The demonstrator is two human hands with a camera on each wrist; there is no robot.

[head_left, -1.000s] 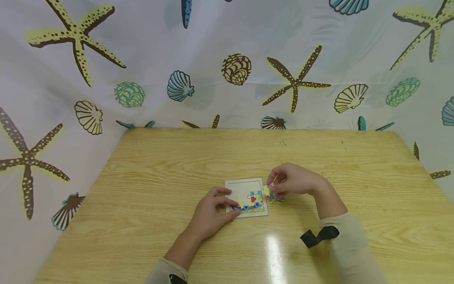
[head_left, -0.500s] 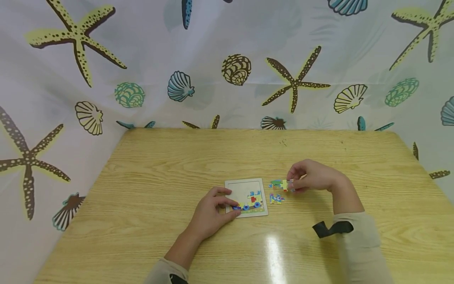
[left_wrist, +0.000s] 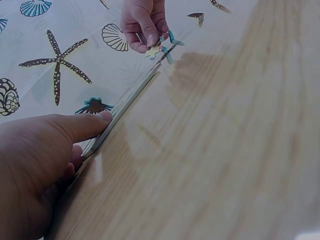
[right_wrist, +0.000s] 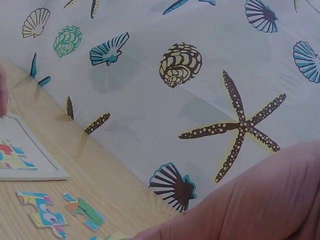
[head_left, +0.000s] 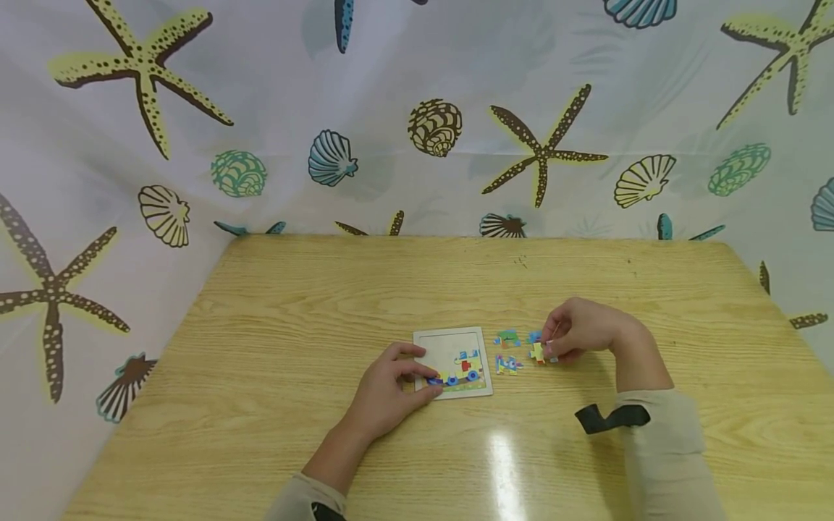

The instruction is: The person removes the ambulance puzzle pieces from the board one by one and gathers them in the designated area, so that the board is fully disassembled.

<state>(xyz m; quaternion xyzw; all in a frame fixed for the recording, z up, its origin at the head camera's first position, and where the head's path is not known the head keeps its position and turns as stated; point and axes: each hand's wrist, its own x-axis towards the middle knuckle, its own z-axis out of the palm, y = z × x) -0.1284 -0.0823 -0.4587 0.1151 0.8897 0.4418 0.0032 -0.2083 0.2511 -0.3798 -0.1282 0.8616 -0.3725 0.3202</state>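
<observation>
Right hand (head_left: 589,325) pinched yellow puzzle piece (head_left: 537,353) between thumb and fingertips, right of puzzle tray (head_left: 443,347); fingers hid piece's right part. Blue piece (head_left: 534,336) lay just beyond, partly covered. Green piece (head_left: 508,338) lay between tray and right hand. Left hand (head_left: 387,383) gripped tray's near-left corner, covering some picture. Right wrist view cut off right fingertips.

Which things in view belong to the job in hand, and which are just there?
Part of the job:
puzzle tray, held by the left hand
fitted pieces
yellow piece, pinched by the right hand
green piece
eyed piece
blue piece

Just there:
table
patterned cloth
black strap
</observation>
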